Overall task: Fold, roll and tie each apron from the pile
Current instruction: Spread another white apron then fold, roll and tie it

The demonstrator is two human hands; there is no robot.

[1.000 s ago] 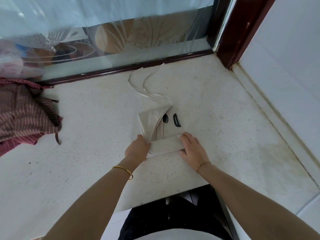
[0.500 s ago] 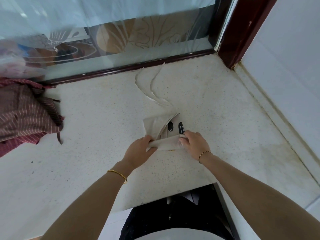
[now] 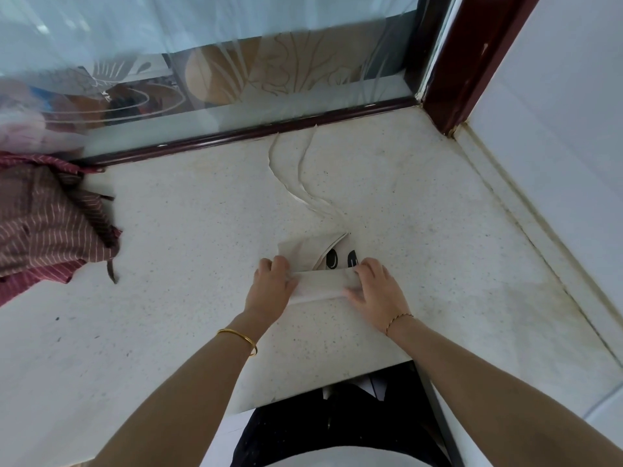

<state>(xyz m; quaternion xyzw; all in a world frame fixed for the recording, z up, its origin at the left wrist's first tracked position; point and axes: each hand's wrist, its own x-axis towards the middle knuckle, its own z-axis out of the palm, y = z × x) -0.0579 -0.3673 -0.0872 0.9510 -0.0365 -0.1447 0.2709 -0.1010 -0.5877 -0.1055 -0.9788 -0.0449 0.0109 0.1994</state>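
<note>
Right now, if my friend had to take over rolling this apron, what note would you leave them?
Left hand: gripping the left end of the roll.
Right hand: fingers curled over the right end, thumb beneath.
Cream apron: on the speckled counter, folded narrow, rolled most of the way; a short flat part with black print remains ahead of the roll.
Ties: trailing loose toward the window frame.
Done: fold, most of the roll.
Left: finish rolling, wrap and knot the ties, then start the striped maroon pile at the left.
</note>
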